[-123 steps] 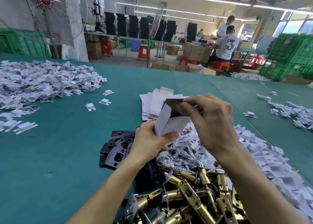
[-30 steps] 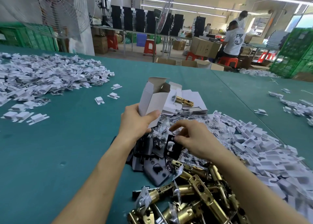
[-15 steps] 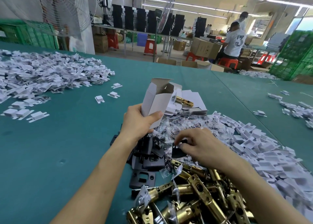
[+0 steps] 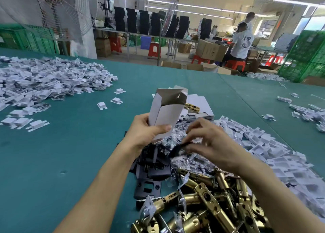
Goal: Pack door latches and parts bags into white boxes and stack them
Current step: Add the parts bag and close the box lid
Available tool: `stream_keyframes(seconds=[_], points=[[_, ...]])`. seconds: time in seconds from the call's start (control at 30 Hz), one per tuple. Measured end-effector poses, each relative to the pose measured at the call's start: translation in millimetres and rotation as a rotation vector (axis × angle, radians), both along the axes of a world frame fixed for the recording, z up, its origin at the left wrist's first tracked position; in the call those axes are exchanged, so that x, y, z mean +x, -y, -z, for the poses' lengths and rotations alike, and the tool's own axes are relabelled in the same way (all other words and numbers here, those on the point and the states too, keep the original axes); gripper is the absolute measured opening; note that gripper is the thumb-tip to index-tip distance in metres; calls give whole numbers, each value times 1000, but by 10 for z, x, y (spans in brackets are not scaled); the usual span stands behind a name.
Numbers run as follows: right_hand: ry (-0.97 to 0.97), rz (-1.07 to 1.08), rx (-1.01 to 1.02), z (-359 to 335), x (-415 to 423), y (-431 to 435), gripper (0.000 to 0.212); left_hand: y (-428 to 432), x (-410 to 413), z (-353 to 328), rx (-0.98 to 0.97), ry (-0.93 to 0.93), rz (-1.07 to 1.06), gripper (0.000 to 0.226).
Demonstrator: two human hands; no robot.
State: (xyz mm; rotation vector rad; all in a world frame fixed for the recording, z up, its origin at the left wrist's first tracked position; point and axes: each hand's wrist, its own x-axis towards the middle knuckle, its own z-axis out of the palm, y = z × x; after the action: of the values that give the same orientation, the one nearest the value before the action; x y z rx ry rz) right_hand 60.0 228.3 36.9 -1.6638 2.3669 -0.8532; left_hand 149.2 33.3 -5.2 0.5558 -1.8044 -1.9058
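My left hand (image 4: 146, 132) grips a small white box (image 4: 167, 109) upright, its top flaps open and its inside dark. Just to its right, my right hand (image 4: 209, 143) pinches a black plate (image 4: 176, 150) together with a clear parts bag, low over the heap of parts bags (image 4: 191, 160). Brass door latches (image 4: 207, 204) lie piled in front of me. Black strike plates (image 4: 151, 169) sit under my left wrist. A stack of flat white box blanks (image 4: 200, 106) lies behind the box, with one brass latch (image 4: 191, 107) on it.
White plastic inserts are heaped at my right (image 4: 274, 155) and at the far left (image 4: 45, 81) on the green table (image 4: 70, 144). More white parts lie at the right edge (image 4: 309, 113). A fan (image 4: 58, 9) and green crates (image 4: 306, 56) stand beyond the table.
My right hand has lifted from the bag heap, pinching a black plate and a bag, and moved up toward the box. My left hand keeps the box upright in place.
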Motion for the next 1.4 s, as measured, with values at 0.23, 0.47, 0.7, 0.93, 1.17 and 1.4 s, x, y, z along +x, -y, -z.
stream_keyframes(seconds=[0.23, 0.47, 0.7, 0.93, 1.17, 1.4], points=[[-328, 58, -452, -526, 148, 35, 17, -89, -4, -22, -46, -74, 85, 29], [-689, 101, -356, -604, 261, 213, 37, -152, 14, -44, -24, -137, 150, 28], [-715, 65, -398, -540, 251, 239, 10, -169, 31, -84, -83, -98, 146, 28], [-507, -3, -203, -674, 135, 311, 16, -196, 44, -114, -105, -71, 212, 25], [-463, 118, -327, -642, 35, 214, 6, -165, 53, -112, 41, -91, 167, 38], [-235, 343, -76, -321, -315, 34, 10, -112, 25, -131, 374, -118, -42, 48]])
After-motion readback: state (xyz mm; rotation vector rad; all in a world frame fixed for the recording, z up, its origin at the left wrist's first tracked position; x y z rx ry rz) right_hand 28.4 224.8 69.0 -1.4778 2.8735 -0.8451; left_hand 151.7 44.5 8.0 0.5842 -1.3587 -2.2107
